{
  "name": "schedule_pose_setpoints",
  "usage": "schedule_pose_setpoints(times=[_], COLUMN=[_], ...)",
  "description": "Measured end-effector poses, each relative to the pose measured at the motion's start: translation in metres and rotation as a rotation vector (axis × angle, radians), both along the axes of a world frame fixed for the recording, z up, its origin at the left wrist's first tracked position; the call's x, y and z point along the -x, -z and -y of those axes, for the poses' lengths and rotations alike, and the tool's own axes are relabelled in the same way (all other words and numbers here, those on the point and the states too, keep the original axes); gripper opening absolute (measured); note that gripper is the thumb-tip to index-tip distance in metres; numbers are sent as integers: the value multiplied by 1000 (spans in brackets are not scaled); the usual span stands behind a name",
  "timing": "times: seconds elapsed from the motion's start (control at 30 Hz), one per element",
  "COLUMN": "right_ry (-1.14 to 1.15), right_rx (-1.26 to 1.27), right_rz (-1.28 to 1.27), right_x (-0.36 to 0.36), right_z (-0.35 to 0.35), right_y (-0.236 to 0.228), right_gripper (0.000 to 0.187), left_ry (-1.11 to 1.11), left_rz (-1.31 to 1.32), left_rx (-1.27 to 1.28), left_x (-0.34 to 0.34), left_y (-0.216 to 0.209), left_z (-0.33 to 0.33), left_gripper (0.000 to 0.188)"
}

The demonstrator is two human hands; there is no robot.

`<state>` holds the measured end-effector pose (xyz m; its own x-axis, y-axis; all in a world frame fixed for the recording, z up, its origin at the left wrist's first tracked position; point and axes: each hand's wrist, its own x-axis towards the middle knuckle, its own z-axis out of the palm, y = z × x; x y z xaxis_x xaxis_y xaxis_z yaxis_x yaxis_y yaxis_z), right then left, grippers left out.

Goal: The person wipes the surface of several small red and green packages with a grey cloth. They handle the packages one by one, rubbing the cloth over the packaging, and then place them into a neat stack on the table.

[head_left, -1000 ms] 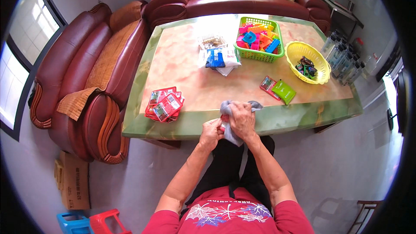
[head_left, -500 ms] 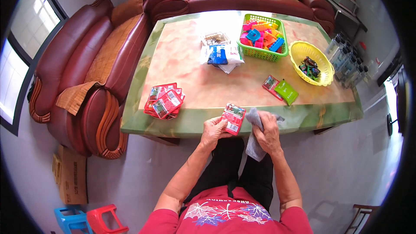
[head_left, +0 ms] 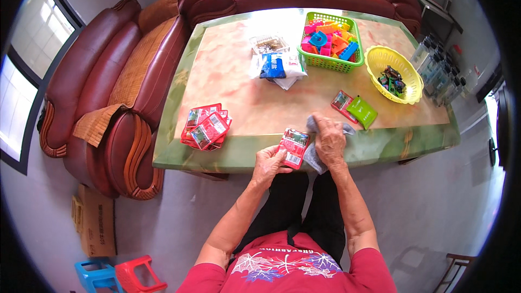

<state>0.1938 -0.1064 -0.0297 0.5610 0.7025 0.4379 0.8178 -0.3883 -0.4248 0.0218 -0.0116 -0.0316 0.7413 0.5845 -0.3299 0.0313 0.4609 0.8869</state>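
Though glossy, perhaps stone, table [head_left: 255, 103] near sofas [head_left: 320, 1].

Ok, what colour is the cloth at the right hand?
Grey; the cloth at the right hand shows best in the head view.

Here's white lettering [head_left: 283, 249] across the red T-shirt [head_left: 287, 284], dark characters [head_left: 101, 225] down the brown cardboard box [head_left: 90, 233], a barcode [head_left: 293, 159] on the held flat red packet [head_left: 294, 145].
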Motion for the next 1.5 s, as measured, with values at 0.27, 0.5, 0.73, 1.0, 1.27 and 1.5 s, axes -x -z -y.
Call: schedule_pose_setpoints(times=[0.27,0.5,0.73,1.0,1.27,1.5], right_ry=[-323,-576,-431,-302,-2,-303], right_rx=[-28,-23,-275,-8,71,-66], right_rz=[100,111,-1035,-148,106,288], right_x=[61,38,31,56,22,57], right_z=[3,56,48,-14,-25,9], right_y=[-17,-6,-64,-19,2,-3], right_gripper=[54,56,43,32,32,38], left_ry=[-43,0,-21,-66,-1,-6], left_rz=[70,126,40,104,98,118], left_rx=[183,134,57,-43,122,267], left_x=[4,6,2,2,3,8], left_y=[3,22,-1,31,9,11], left_z=[-2,-5,4,-3,1,-6], left_gripper=[28,30,31,20,26,37])
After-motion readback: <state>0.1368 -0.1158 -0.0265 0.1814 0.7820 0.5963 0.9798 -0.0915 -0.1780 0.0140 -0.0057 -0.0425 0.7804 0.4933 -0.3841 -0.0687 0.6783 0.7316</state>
